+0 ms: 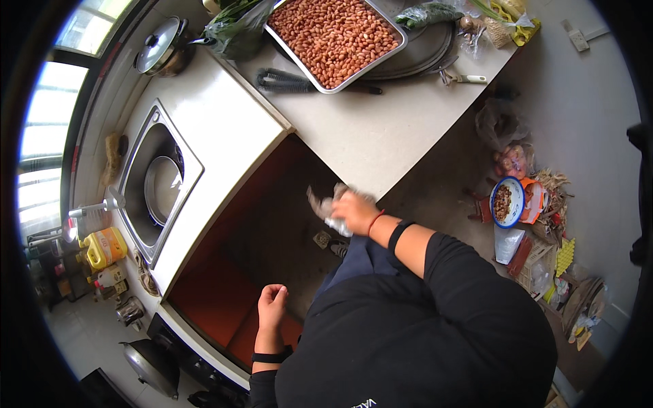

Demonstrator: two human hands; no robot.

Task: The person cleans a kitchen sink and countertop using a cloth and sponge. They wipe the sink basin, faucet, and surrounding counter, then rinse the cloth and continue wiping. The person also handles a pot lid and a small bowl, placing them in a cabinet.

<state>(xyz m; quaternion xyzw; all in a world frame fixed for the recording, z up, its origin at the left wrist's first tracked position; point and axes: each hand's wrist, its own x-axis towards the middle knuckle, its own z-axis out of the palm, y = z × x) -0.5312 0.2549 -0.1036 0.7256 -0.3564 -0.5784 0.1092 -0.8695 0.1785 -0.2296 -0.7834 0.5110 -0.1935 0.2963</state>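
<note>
My right hand (354,211) is closed on a crumpled greyish cloth (322,206) at the near corner of the pale countertop (387,148); both hand and cloth are blurred. Part of the cloth hangs past the counter's edge. Lower down, my left hand (273,301) is held in front of the red cabinet fronts with its fingers curled, and nothing shows in it. Beyond the cloth, on the counter, a metal tray (336,91) full of reddish-skinned peanuts (334,38) lies beside a black coiled brush (280,80) and a peeler with a pale handle (472,79).
A steel sink (189,173) with a metal basin (163,191) inside is at the left. A lidded pot (158,48) stands behind it, and a wok (153,367) sits by the stove. An enamel bowl (507,202), bags and baskets crowd the right wall.
</note>
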